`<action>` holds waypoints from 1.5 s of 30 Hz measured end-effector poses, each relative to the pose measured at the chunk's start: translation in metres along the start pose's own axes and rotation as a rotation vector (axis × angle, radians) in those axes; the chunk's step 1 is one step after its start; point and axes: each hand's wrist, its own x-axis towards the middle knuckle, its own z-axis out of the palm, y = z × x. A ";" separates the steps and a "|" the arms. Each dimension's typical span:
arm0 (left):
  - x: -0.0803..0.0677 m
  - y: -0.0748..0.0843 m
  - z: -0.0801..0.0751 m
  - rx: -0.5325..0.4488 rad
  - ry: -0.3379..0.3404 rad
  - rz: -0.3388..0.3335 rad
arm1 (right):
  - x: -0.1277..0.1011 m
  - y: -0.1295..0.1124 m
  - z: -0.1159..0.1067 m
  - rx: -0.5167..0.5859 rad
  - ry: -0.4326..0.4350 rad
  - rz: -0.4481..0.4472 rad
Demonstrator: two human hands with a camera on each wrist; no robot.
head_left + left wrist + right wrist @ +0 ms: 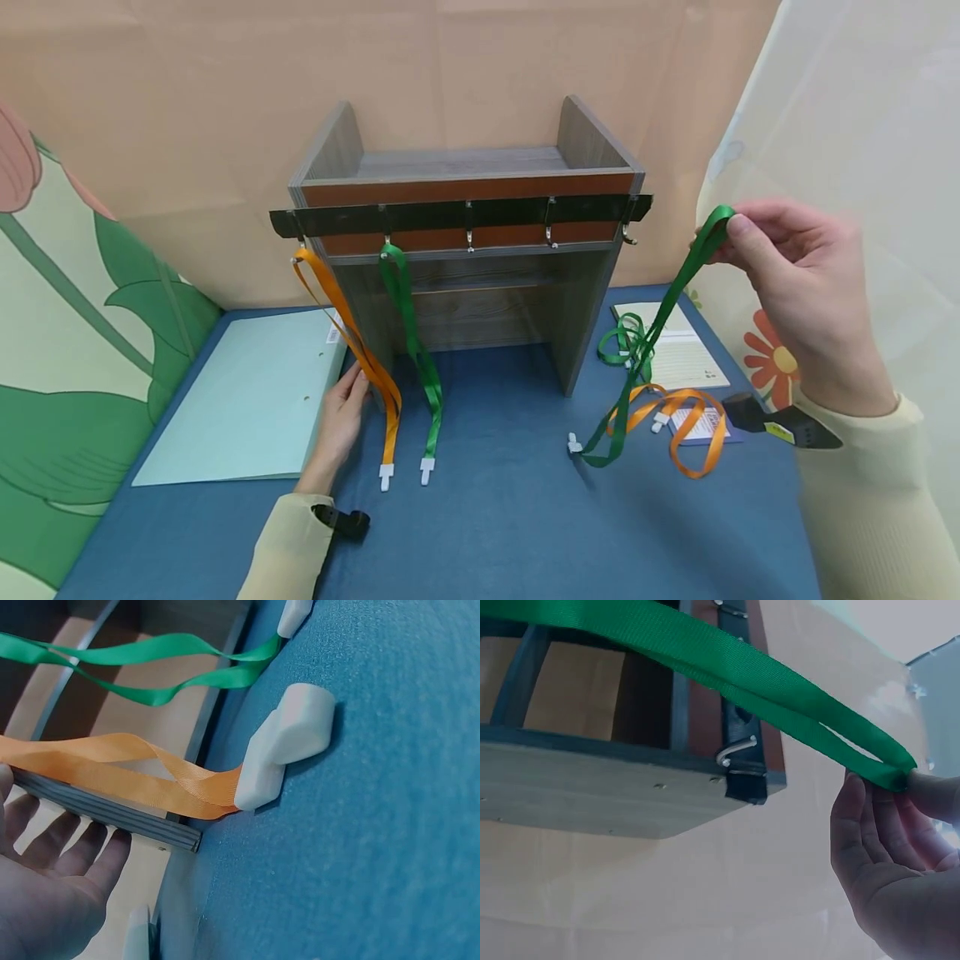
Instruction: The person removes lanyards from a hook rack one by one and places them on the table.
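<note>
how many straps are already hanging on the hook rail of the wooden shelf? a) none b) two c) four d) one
b: an orange strap hangs from the leftmost hook and a green strap from the next one on the hook rail, while the right hand holds another green strap off the rail.

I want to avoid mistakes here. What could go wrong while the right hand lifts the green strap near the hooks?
1. The right hand only pinches the green strap at its top loop, so it may slip out.
2. The strap's lower part lies among the orange strap and another green one on the table; lifting might drag them along.
3. The left hand touches the hanging orange strap and could knock it off its hook.
</note>
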 end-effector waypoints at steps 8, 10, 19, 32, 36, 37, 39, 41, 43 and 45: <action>0.000 0.000 0.000 -0.010 0.006 -0.003 | -0.017 0.015 -0.006 -0.115 -0.014 0.093; 0.000 0.000 0.000 -0.015 0.003 0.001 | -0.022 0.020 -0.006 -0.168 -0.028 0.101; -0.005 0.023 -0.001 -0.017 -0.021 -0.010 | -0.036 0.045 -0.005 -0.364 -0.123 0.101; -0.008 0.033 0.001 -0.026 -0.016 -0.017 | -0.056 0.092 -0.004 -0.603 -0.247 0.175; -0.007 0.033 0.002 -0.018 -0.016 -0.017 | -0.066 0.104 -0.007 -0.657 -0.296 0.177; -0.008 0.033 0.002 -0.019 -0.015 -0.015 | -0.069 0.107 -0.008 -0.670 -0.308 0.179; -0.008 0.033 0.002 -0.022 -0.015 -0.012 | -0.074 0.113 -0.008 -0.688 -0.335 0.190; -0.008 0.033 0.002 -0.023 -0.016 -0.006 | -0.078 0.120 -0.008 -0.704 -0.368 0.197; -0.008 0.033 0.002 -0.028 -0.015 -0.003 | -0.084 0.126 -0.007 -0.713 -0.400 0.204; -0.008 0.033 0.002 -0.030 -0.012 -0.002 | -0.090 0.132 -0.008 -0.716 -0.428 0.209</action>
